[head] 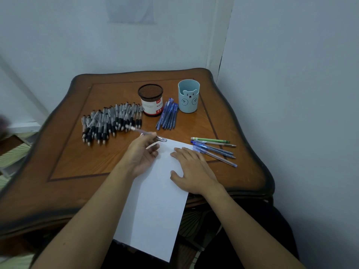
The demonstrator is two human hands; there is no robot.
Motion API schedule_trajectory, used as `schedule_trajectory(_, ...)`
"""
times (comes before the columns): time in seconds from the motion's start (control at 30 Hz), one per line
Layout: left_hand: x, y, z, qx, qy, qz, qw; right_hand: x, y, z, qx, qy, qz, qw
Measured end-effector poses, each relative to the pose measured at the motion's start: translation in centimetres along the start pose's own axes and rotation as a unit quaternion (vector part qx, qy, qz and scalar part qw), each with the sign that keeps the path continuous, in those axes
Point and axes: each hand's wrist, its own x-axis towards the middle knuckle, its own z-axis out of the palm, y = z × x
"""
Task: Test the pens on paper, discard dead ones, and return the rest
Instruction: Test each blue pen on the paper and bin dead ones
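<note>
Head view (only one).

**Hands and pen**
- Your left hand is palm-up at the far-left corner of the paper. Its fingers are curled, pinching one clear pen btwn thumb and fingertips.
- The pen's long axis runs across you, far-left to near-right, almost flat.
- Its right end hangs just over the sheet's far corner. Its left end points toward the black-grip pile.
- I can't tell which end is the tip. The right end looks capped.
- Your right hand lies spread, palm down, on the sheet's far-right part. It pins the sheet and holds nothing.

**Next move**
- The pen is w/ the left hand and the sheet lies just beside it.
- Prob. next: turn the tip down onto the paper, cap off first if it's on.
- I can't read any marks on the sheet.
- The sheet overhangs the table edge toward you, so press w/ the right hand as you write.

**Counts**
- 1 pen in hand, 1 sheet.
- 2 cups at the far side, near each other: black mesh cup and blue bear cup. No pens stick out of either.
- Black-grip pile, nearer your left hand: too many to count, approx. several dozen.
- Blue pens, on the near side of the gap btwn the cups: approx. 7–8, roughly parallel.
- Mixed pens, just right of the right hand: 5 or 6, incl. 1 green.
</note>
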Motion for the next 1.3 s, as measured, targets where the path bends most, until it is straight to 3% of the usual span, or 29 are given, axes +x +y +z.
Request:
schedule_trajectory(0.13, 0.1, -0.1, -0.4, 0.061, 0.029, 0.045, 0.997, -0.1, -0.1, -0.4, 0.039, 0.002, 0.005, 0.999)
schedule_trajectory(0.3, -0.7, 0.0, -0.1, 0.157, 0.034, 0.097, 0.982, 0.0, -0.6, -1.6, 0.157, 0.076, 0.071, 0.982)
schedule_trajectory(0.43, -1.1, -0.3, -0.3, 0.274, 0.011, 0.165, 0.947, 0.4, -1.5, -2.2, 0.122, 0.076, 0.081, 0.986)
schedule_trajectory(0.6, -1.8, -0.5, -0.1, 0.339, 0.005, 0.198, 0.919, 1.0, -2.4, -2.6, 0.052, 0.067, 0.059, 0.995)
schedule_trajectory(0.83, -1.9, -0.7, -0.7, 0.252, 0.022, 0.134, 0.958, 0.9, -4.1, -2.7, -0.012, 0.126, 0.069, 0.990)
schedule_trajectory(0.93, -1.7, -0.3, -0.6, 0.177, 0.089, 0.100, 0.975, 0.3, -4.2, -2.9, -0.039, 0.163, 0.084, 0.982)
schedule_trajectory(1.1, -1.1, 0.9, -3.1, 0.252, 0.162, 0.137, 0.944, -1.3, -3.3, -2.7, -0.055, 0.174, 0.101, 0.978)
schedule_trajectory(1.2, -1.3, 0.8, -3.7, 0.291, 0.160, 0.186, 0.924, -1.7, -3.1, -2.0, -0.081, 0.197, 0.111, 0.971)
schedule_trajectory(1.3, -1.1, 0.6, -3.9, 0.258, 0.133, 0.214, 0.933, -2.1, -2.7, -1.7, -0.076, 0.168, 0.120, 0.976)
